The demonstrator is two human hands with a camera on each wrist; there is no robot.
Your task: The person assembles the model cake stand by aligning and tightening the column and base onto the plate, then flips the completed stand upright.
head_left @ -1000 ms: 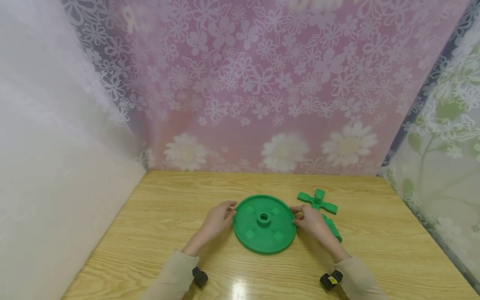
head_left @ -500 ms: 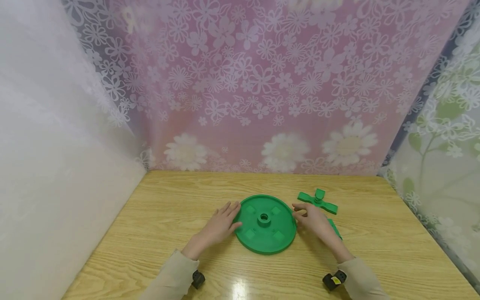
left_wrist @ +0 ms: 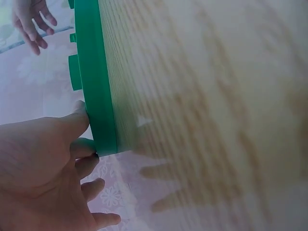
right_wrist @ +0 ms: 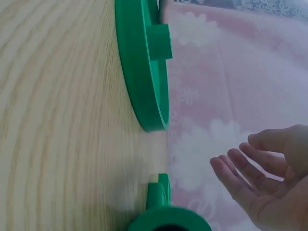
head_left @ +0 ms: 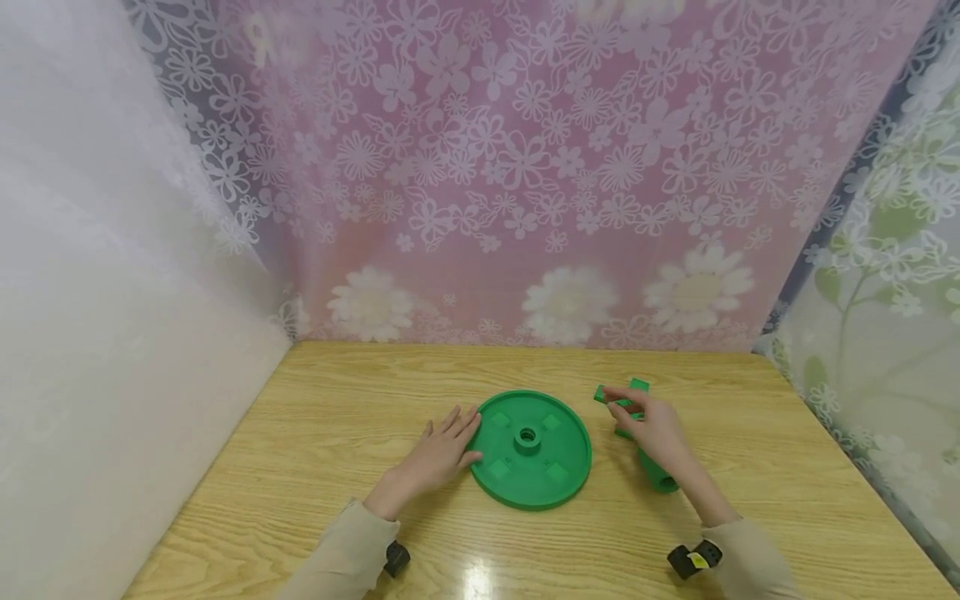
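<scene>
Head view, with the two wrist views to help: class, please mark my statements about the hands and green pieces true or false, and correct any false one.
1. The left hand touches the rim of the green disc. True.
2. In the head view, the right hand partly covers the cross-shaped piece. True.
3. Both hands touch the disc. False: only the left hand does.
4. The disc stands on edge. False: it lies flat on the table.
5. The cross-shaped piece is red. False: it is green.

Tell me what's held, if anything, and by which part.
Nothing is held: the left hand only touches the green disc at its edge; the right hand is empty.
</scene>
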